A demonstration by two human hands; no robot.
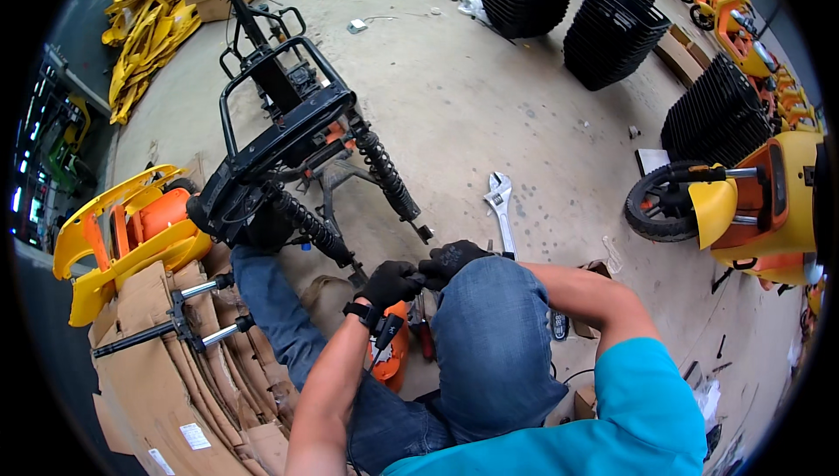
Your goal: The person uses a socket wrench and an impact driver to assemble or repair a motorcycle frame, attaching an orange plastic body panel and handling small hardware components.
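My left hand (388, 284), in a black glove, is closed with its fingertips pinched together. Against it my right hand (452, 260), gloved the same way, is also closed. Something small and dark between the fingers is too hidden to name. Both hands are above my bent knee, beside the lower end of a black shock absorber (321, 229) on a black scooter frame (284, 122). A second shock absorber (382, 170) hangs from the frame's other side. Below my left hand are an orange part (395, 355) and a red-handled tool (426, 339).
An adjustable wrench (499, 205) lies on the concrete floor beyond my right hand. Flattened cardboard (144, 336) with a front fork (185, 319) on it is at left, near yellow body panels (131, 240). A yellow scooter (769, 205) and stacked black baskets (616, 30) stand at right.
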